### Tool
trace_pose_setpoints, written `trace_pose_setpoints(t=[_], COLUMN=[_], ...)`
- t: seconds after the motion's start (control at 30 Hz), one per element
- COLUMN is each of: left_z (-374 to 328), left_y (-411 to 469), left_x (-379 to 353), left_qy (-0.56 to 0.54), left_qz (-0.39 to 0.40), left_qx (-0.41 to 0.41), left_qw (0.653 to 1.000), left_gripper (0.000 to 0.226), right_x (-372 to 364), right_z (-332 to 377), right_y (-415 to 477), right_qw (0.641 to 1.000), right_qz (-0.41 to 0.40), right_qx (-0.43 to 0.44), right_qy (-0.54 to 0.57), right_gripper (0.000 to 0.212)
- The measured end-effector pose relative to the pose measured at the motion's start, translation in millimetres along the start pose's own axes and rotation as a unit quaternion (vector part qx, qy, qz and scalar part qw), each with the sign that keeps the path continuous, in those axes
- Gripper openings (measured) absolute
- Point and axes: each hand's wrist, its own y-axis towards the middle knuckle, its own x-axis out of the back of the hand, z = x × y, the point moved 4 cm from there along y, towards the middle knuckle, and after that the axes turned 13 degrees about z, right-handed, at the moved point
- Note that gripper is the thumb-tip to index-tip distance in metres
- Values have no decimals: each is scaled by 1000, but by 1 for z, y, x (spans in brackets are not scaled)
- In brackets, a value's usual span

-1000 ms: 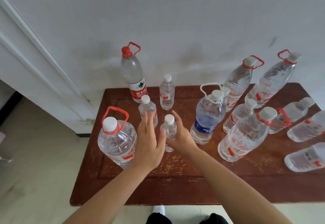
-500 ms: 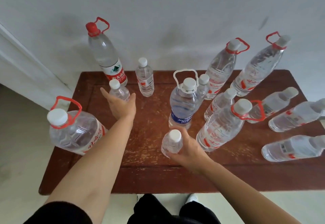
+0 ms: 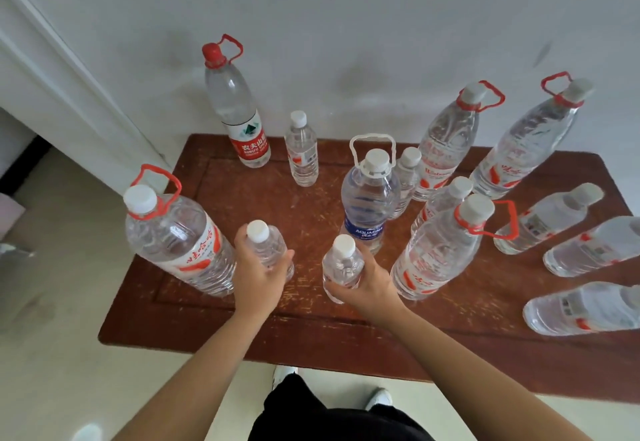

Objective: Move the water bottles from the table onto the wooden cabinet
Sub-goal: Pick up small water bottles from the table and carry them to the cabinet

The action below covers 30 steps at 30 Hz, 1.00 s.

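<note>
Clear ribbed bottle in left hand grip, second bottle in right hand grip

The left grip covers the lower side of the left small bottle, and the right grip wraps the base of the right small bottle. Whether either bottom touches the table cannot be told. A short bottle stands half hidden behind the blue-label bottle. At the right edge, the middle bottle and the lowest bottle are cut off and smeared, their labels unreadable. The table's right end also runs out of view.
</note>
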Motion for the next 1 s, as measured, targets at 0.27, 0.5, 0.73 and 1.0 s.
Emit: trace_pose_setpoints(t=[0.27, 0.5, 0.73, 1.0], left_z=[17, 35, 21, -29], left_y=[-29, -16, 6, -34], left_x=[8, -5, -13, -59], left_qy=[-31, -79, -24, 208], left_qz=[10, 69, 124, 379], left_qx=[37, 13, -108, -378], left_qw=[999, 994, 986, 819], left_gripper=[104, 98, 92, 93], right_x=[-16, -23, -35, -69], right_z=[-21, -16, -24, -17], right_y=[9, -6, -74, -215], right_qw=[998, 989, 911, 795], right_qz=[-25, -93, -346, -535], right_qx=[-51, -89, -172, -264], right_qy=[30, 68, 146, 107], right_gripper=[85, 68, 71, 66])
